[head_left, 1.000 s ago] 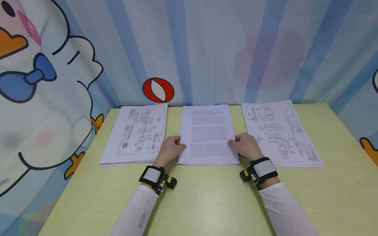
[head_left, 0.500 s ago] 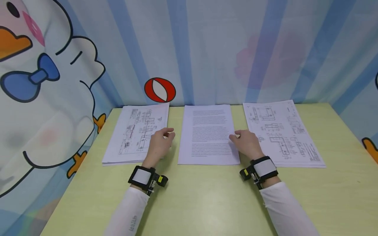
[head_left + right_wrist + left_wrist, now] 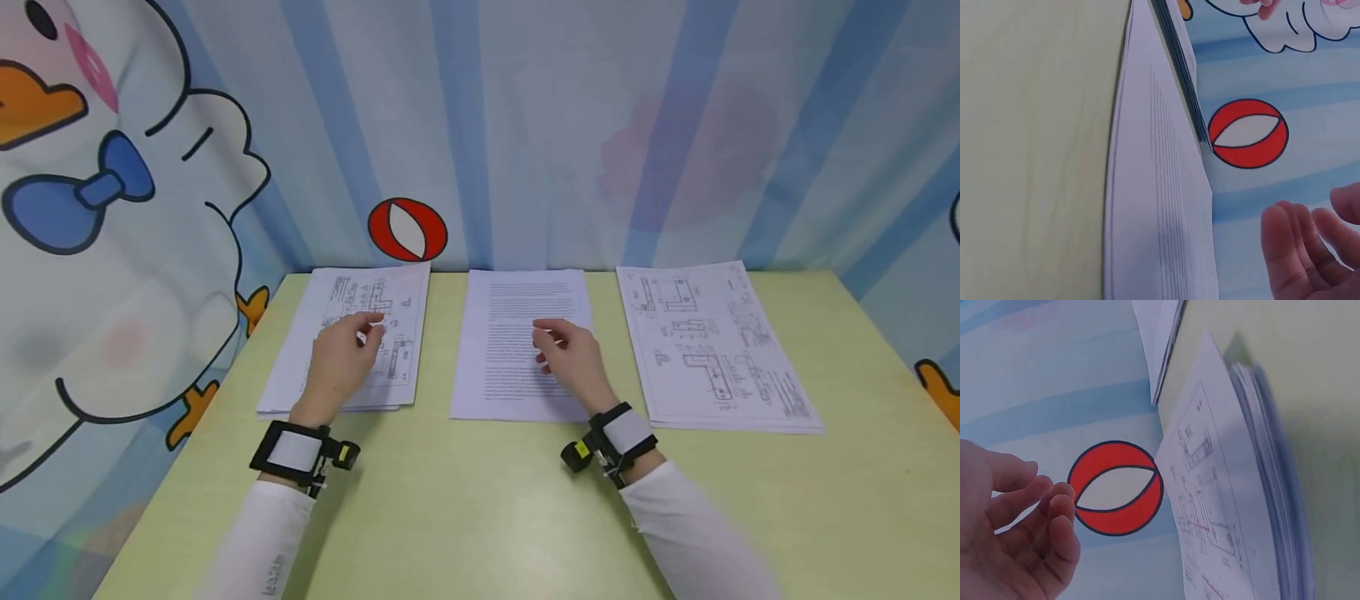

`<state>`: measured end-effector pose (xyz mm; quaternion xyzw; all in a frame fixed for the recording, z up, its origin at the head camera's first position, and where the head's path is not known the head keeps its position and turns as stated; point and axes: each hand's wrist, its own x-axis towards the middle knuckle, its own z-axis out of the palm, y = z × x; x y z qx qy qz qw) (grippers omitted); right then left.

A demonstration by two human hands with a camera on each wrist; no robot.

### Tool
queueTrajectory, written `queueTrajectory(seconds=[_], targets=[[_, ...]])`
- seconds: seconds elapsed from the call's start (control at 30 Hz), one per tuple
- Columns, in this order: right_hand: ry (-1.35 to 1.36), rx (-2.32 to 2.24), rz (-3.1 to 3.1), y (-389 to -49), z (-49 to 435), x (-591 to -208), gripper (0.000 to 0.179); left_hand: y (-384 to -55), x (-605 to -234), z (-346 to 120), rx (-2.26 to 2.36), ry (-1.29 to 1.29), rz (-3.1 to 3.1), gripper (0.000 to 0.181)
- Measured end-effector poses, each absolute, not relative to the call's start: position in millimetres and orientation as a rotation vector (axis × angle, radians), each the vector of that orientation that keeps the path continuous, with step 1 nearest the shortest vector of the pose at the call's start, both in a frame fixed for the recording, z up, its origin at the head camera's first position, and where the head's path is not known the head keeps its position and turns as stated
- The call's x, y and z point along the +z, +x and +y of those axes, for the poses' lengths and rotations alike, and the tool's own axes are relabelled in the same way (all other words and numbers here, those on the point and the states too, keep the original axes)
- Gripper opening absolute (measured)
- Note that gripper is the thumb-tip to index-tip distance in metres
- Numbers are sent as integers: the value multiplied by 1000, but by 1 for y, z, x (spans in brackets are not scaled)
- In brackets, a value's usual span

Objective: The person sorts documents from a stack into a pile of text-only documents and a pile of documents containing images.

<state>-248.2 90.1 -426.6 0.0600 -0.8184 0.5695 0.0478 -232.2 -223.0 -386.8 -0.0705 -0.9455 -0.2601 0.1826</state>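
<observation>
Three stacks of paper lie side by side along the back of the table. Over the left stack of drawings (image 3: 405, 333) hovers my left hand (image 3: 341, 358), fingers loosely bent and holding nothing. In the left wrist view that stack (image 3: 1222, 506) shows a thick, slightly uneven edge, with the left hand (image 3: 1019, 531) apart from it. My right hand (image 3: 573, 358) hangs above the middle stack of printed text (image 3: 517, 392), its fingers relaxed and bare. The right wrist view has this text stack (image 3: 1141, 187) apart from the hand (image 3: 1310, 250). At right lies another drawing stack (image 3: 712, 350).
A patterned curtain (image 3: 540, 125) with a red ball print (image 3: 407, 229) hangs right behind the table's back edge. The pale yellow table (image 3: 465, 517) stretches in front of the stacks. Each wrist wears a strapped camera (image 3: 296, 454).
My left hand has released the middle stack's edge and moved left over the left stack. The right hand has left the same stack's right edge and moved left above its text.
</observation>
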Motion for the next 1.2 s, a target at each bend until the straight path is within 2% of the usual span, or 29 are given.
queueTrajectory(seconds=[0.37,0.57,0.83,1.2], targets=[[286,2009,-2290,-256,37,-413,30,-231,-371,-275,-592,-145,-2618,31],[431,1990,-2509,-255,12,-412,44,-234,-364,-293,-607,-49,-2631,34],[512,2102,-2675,-248,-22,-428,58,-232,-392,-320,-598,167,-2889,44],[373,2310,-2648,-250,-42,-444,64,-242,-419,-327,-624,215,-3246,68]])
